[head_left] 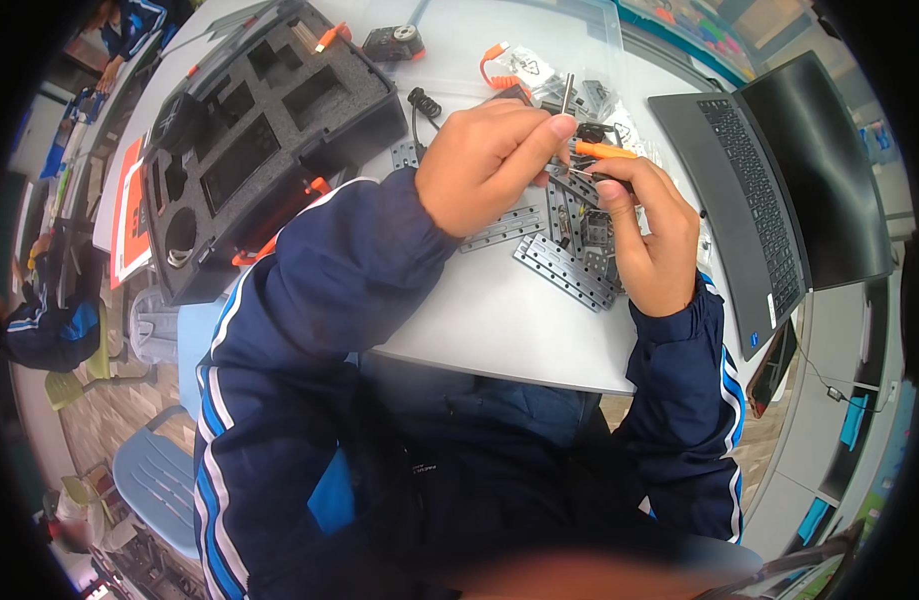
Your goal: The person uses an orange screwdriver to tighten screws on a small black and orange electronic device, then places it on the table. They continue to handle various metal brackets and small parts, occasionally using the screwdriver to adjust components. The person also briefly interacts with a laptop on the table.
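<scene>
My left hand (494, 160) is closed in a pinch, with a thin metal rod (567, 93) standing up from its thumb and fingertips. Close by on the right, my right hand (657, 220) pinches a slim dark tool (619, 182) whose thin shaft points toward the left fingertips. An orange handle (604, 150) shows just above the right index finger; whether it is held or lies behind is unclear. Below the hands are dark metal parts (569, 215) and a grey perforated plate (562, 272). What the left fingers grip lower down is hidden.
An open black case (379, 125) with cut foam stands at the left. A laptop (744, 190) is at the right, its screen dark. Behind the hands lie a coiled orange cable (499, 80), clear bags (529, 65) and a black-orange device (394, 42). A blue chair (159, 480) stands lower left.
</scene>
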